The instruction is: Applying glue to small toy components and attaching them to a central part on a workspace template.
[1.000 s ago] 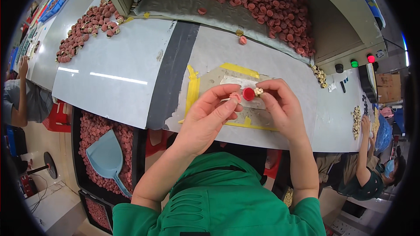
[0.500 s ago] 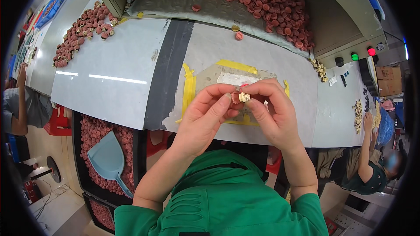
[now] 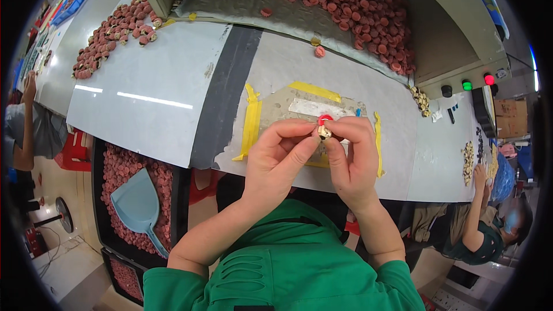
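Over the taped work area, my left hand (image 3: pixel 275 158) and my right hand (image 3: pixel 354 158) meet fingertip to fingertip, both closed in a pinch. Between them is a small cream-and-black piece (image 3: pixel 324 132), gripped from both sides. The pink ribbed cap in my left fingers is mostly hidden behind the fingertips, so how far the two parts fit together cannot be told. Just beyond the fingertips shows a bright red round thing (image 3: pixel 325 119), partly covered by them. Yellow tape (image 3: pixel 315 90) borders the grey worn patch (image 3: pixel 276 101) beneath.
Loose pink caps (image 3: pixel 345 8) fill a bay at the back. Assembled pink pieces (image 3: pixel 115 33) lie far left, cream pieces (image 3: pixel 420 101) at right. A lower-left bin (image 3: pixel 183 196) holds pink caps and a blue-grey dustpan (image 3: pixel 136 201). People work at both sides.
The cap and the cream piece, seen side by side before, are now pressed together between my fingertips. My right hand has closed in and tilted more upright. The view has shifted slightly.
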Demonstrator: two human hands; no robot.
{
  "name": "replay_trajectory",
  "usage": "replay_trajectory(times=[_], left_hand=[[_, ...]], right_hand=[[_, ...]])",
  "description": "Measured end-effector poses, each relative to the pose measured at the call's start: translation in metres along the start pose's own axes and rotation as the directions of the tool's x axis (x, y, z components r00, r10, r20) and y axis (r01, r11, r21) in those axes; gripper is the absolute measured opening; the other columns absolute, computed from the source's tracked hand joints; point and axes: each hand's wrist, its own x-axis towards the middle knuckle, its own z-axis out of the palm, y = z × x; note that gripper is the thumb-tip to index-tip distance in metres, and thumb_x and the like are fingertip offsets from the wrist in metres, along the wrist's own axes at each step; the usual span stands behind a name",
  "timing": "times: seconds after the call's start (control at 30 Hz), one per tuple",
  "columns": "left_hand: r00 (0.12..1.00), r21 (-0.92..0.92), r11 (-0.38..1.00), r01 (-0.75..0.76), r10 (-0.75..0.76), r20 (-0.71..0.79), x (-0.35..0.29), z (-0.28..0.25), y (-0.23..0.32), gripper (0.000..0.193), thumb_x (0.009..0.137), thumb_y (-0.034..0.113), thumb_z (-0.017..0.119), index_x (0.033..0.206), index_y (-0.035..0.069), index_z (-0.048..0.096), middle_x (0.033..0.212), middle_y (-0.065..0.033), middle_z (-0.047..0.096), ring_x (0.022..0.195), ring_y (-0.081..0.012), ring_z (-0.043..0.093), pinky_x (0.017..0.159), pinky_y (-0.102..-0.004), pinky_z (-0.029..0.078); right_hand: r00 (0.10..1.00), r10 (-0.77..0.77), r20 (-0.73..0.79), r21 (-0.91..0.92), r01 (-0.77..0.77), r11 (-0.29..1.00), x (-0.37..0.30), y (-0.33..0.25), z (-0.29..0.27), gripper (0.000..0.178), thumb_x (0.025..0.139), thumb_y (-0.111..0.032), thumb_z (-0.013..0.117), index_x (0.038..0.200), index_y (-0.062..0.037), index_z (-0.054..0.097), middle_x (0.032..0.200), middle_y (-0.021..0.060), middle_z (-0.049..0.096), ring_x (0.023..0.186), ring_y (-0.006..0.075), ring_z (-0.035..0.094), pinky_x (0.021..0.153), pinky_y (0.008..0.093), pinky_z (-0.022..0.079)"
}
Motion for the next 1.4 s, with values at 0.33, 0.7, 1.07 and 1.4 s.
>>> replay_trajectory(times=[0.33,0.7,1.07,1.4], left_hand=[[0.965,0.311,0.917,-0.251,0.213,0.154,-0.001,-0.006,-0.003,0.018,0.09,0.0,0.058,0.108,0.0,0.059,0.111,-0.007,0.055,0.1,-0.0125,0.056,0.084,-0.0245,0.047],[0.983,0.307,0.943,-0.13,0.083,0.162,0.002,-0.003,0.003,0.02,0.092,0.003,0.055,0.111,0.0,0.058,0.11,-0.007,0.056,0.097,-0.0123,0.057,0.085,-0.0246,0.047],[0.924,0.224,0.941,0.253,-0.303,0.232,0.009,0.006,0.024,0.053,0.09,0.01,0.06,0.133,0.002,0.031,0.104,-0.0094,0.055,0.1,-0.013,0.057,0.084,-0.0259,0.048],[0.863,0.128,0.892,0.434,-0.453,0.222,0.003,0.022,0.02,0.046,0.097,0.026,0.05,0.135,0.006,0.036,0.111,-0.0065,0.056,0.098,-0.0118,0.056,0.085,-0.0279,0.047]], right_hand=[[0.97,-0.115,0.216,-0.075,0.134,0.988,0.007,0.004,-0.028,0.022,0.081,-0.001,0.065,0.102,-0.0022,0.058,0.095,0.0112,0.058,0.086,0.0251,0.057,0.074,0.0329,0.049],[0.987,-0.129,0.094,-0.006,0.13,0.991,-0.005,0.008,-0.015,0.027,0.079,-0.004,0.068,0.104,-0.0039,0.056,0.095,0.0096,0.058,0.089,0.0263,0.056,0.078,0.0332,0.047],[0.925,-0.096,0.369,0.001,0.103,0.995,0.01,0.005,-0.039,0.028,0.072,-0.011,0.074,0.097,-0.007,0.062,0.096,0.0063,0.056,0.09,0.0244,0.054,0.078,0.034,0.045],[0.931,0.17,0.322,0.185,-0.238,0.953,-0.006,-0.005,-0.054,0.028,0.082,-0.009,0.066,0.109,-0.0054,0.057,0.103,0.0063,0.058,0.092,0.0201,0.056,0.08,0.0328,0.044]])
